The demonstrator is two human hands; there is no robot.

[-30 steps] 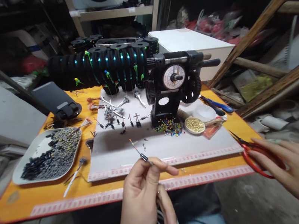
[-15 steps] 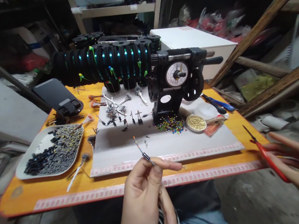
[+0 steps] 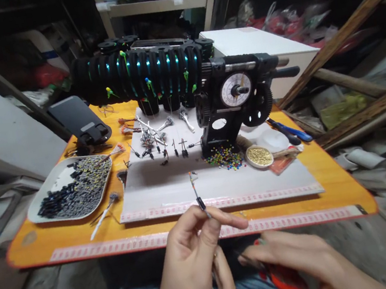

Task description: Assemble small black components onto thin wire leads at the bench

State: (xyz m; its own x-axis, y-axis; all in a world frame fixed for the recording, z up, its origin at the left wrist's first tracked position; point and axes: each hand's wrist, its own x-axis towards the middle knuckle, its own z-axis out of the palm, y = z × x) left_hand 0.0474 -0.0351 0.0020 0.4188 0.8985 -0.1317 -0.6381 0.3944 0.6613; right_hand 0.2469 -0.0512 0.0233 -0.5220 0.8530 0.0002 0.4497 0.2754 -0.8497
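Observation:
My left hand [image 3: 199,256] pinches a thin wired piece with a black sleeve [image 3: 201,203] between thumb and forefinger, above the table's front edge. Its orange-tipped end points up and away. To the right and lower, my right hand [image 3: 306,258] has its fingers wrapped round red-handled scissors [image 3: 290,283], partly hidden by the hand and blurred. Between the two hands there is a small gap. Beyond them, a row of small black-sleeved pieces [image 3: 184,148] lies on the white board [image 3: 164,195], with a bundle of white-and-grey wires [image 3: 152,133] behind.
A white tray [image 3: 32,209] of black and grey parts stands left, near a phone stand [image 3: 79,121]. A black geared machine [image 3: 219,125] with a dial stands at the back. Coloured beads [image 3: 226,158], a dish of gold bits [image 3: 260,157] and blue pliers [image 3: 291,131] lie right.
My right hand has moved left with the red scissors, from the table's right side to beside my left hand. The view has shifted slightly; my left hand keeps its pinch.

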